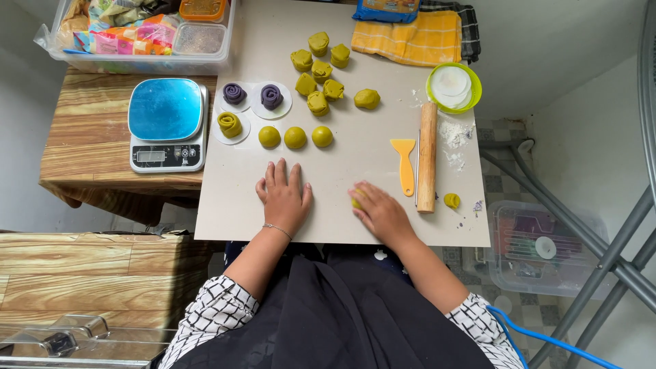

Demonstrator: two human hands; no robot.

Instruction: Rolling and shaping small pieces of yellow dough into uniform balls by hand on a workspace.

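The left hand [283, 198] is laid flat on the counter [355, 164], fingers spread and nothing held. The right hand [381, 213] is pressed palm-down over a green dough piece [356, 201], its grip loosely curled around it at the counter's near edge. Three green dough balls [295, 137] are lined up just beyond the hands. A yellow scraper [405, 162] and a wooden rolling pin [427, 156] are placed just right of the right hand.
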